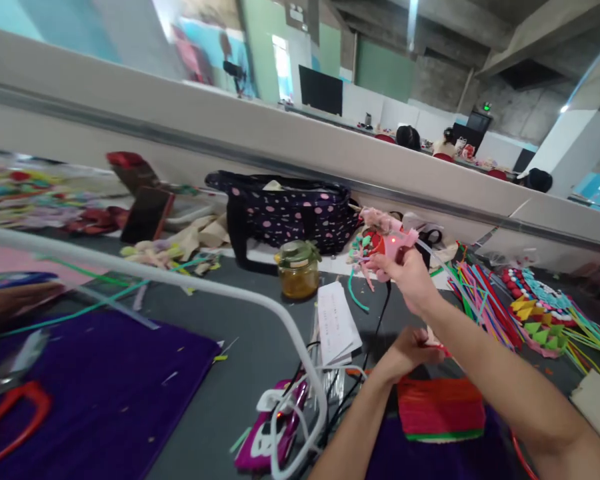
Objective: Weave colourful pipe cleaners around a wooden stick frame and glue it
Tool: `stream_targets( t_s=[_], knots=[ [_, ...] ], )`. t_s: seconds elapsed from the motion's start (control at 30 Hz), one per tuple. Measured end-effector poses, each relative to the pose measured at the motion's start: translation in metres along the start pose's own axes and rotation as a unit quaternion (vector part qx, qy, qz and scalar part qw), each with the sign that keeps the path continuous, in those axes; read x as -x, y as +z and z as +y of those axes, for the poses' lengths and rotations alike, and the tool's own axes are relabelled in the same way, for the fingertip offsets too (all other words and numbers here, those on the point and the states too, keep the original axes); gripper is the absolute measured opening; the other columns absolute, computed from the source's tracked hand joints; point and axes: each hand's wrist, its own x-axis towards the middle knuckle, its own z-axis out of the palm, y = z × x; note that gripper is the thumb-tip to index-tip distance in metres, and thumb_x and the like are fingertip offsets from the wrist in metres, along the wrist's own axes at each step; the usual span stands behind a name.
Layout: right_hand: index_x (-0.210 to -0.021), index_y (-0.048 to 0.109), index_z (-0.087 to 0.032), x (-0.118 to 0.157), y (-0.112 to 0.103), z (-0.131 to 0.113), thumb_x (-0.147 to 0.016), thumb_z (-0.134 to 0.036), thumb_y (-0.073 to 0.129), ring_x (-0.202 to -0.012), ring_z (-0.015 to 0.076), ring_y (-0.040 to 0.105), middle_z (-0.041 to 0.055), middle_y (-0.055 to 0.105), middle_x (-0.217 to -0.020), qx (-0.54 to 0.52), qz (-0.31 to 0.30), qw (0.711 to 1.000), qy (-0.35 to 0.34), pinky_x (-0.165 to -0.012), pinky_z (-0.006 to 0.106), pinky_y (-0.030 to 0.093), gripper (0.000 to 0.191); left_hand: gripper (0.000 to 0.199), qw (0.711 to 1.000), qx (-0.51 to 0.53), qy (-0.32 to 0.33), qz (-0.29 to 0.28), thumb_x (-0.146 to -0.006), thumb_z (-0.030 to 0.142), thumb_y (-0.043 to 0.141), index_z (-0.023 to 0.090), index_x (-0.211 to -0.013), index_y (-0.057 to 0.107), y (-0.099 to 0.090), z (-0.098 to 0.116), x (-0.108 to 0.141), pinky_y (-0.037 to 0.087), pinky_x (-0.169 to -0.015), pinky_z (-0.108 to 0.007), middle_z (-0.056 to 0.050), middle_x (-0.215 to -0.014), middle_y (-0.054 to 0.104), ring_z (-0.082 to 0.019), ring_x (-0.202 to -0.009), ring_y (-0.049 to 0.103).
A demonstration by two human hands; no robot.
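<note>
My right hand (414, 279) is raised at the back of the table, its fingers closed around a pink glue gun (393, 244) with a small red light. Beside it lie bits of pink, green and red craft material (365, 247). Lower and nearer, my left hand (414, 352) is closed on a small white and red piece (434, 341), mostly hidden by the fingers. Just below that hand is a stack of red, orange and pink strips (441, 408) with a green edge.
Bundled coloured strips (480, 293) and beaded pieces (540, 300) lie at right. A dark patterned bag (295, 213), a jar (299, 270) and papers (336, 323) stand ahead. A white tube (220, 287) crosses the left, near scissors (17, 407) and another person's hand (17, 303).
</note>
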Motion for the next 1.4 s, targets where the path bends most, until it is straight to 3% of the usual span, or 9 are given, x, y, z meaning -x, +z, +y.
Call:
stream_targets(
  t_s=[0.1,0.27,0.47,0.6,0.7,0.87,1.0,1.17,1.4],
  knots=[
    [-0.077,0.055,-0.016,-0.017,-0.029,-0.017,-0.07,-0.037,0.071,-0.069,0.0168,0.067,0.0024,0.065,-0.071,0.042,-0.011,0.999,0.018,-0.055,0.022,0.05,0.028,0.028,0.999,-0.029,-0.02,-0.035,-0.055,0.033,0.081,0.01,-0.07,0.073,0.006,0.01,0.004,0.04,-0.058,-0.023,-0.003,-0.062,0.065,-0.012,-0.057,0.054],
    [-0.085,0.053,-0.017,-0.028,-0.067,-0.022,-0.063,-0.028,0.078,-0.066,0.0166,0.068,0.0,0.064,-0.071,0.05,-0.013,0.997,0.063,-0.052,0.022,0.05,0.035,0.02,0.989,-0.012,0.022,-0.145,-0.057,0.027,0.081,0.012,-0.06,0.07,0.014,0.028,0.016,0.044,-0.06,-0.024,-0.006,-0.066,0.067,-0.014,-0.061,0.058],
    [-0.082,0.055,-0.015,0.0,-0.107,0.001,-0.068,-0.033,0.072,-0.067,0.0196,0.069,0.0038,0.067,-0.07,0.117,0.049,0.992,0.005,-0.054,0.024,0.05,0.028,0.031,0.99,0.123,0.057,-0.026,-0.05,0.035,0.084,0.011,-0.056,0.064,0.005,0.037,0.026,0.044,-0.042,-0.022,-0.001,-0.054,0.058,-0.01,-0.043,0.052],
    [-0.08,0.059,-0.013,0.038,-0.13,0.017,-0.074,-0.04,0.064,-0.055,0.0183,0.064,0.0044,0.065,-0.061,0.209,0.119,0.971,0.002,-0.049,0.024,0.046,0.028,0.034,0.982,0.171,0.038,0.068,-0.051,0.036,0.082,0.011,-0.06,0.061,-0.007,0.038,0.029,0.038,-0.033,-0.018,0.0,-0.05,0.058,-0.008,-0.037,0.048],
    [-0.088,0.062,-0.013,0.072,-0.14,0.03,-0.078,-0.04,0.06,-0.045,0.0124,0.054,-0.0016,0.057,-0.052,0.176,0.171,0.969,-0.014,-0.046,0.023,0.042,0.029,0.034,0.981,0.162,0.019,0.103,-0.053,0.035,0.082,0.011,-0.061,0.06,-0.013,0.036,0.031,0.031,-0.03,-0.015,-0.001,-0.05,0.059,-0.006,-0.034,0.044],
    [-0.088,0.062,-0.016,0.125,-0.147,0.045,-0.08,-0.047,0.057,-0.038,0.0087,0.042,-0.0038,0.051,-0.05,0.069,0.128,0.988,0.053,-0.037,0.02,0.029,0.032,0.034,0.986,0.115,0.011,0.122,-0.052,0.036,0.082,0.011,-0.057,0.06,-0.016,0.031,0.031,0.034,-0.032,-0.015,-0.001,-0.049,0.058,-0.007,-0.039,0.047],
    [-0.09,0.061,-0.018,0.152,-0.154,0.046,-0.076,-0.049,0.063,-0.039,0.0092,0.047,0.0039,0.065,-0.07,0.012,0.076,0.992,0.098,-0.036,0.022,0.034,0.033,0.029,0.991,0.094,0.011,0.098,-0.053,0.033,0.082,0.011,-0.058,0.064,-0.016,0.028,0.032,0.04,-0.037,-0.018,-0.002,-0.054,0.06,-0.011,-0.048,0.053],
    [-0.086,0.066,-0.018,0.17,-0.161,0.04,-0.076,-0.045,0.066,-0.045,0.0097,0.05,0.0061,0.068,-0.077,0.066,0.03,0.986,0.151,-0.042,0.023,0.043,0.03,0.028,0.994,0.086,0.034,0.052,-0.057,0.035,0.081,0.011,-0.061,0.068,-0.016,0.027,0.031,0.047,-0.047,-0.023,-0.002,-0.058,0.06,-0.012,-0.051,0.056],
    [-0.09,0.069,-0.019,0.183,-0.166,0.043,-0.077,-0.05,0.063,-0.052,0.0134,0.055,0.0062,0.068,-0.078,0.125,-0.016,0.977,0.174,-0.046,0.025,0.046,0.034,0.034,0.997,0.066,0.031,0.04,-0.058,0.042,0.08,0.011,-0.062,0.068,-0.014,0.025,0.029,0.046,-0.051,-0.023,-0.003,-0.06,0.059,-0.012,-0.053,0.055]
  ],
)
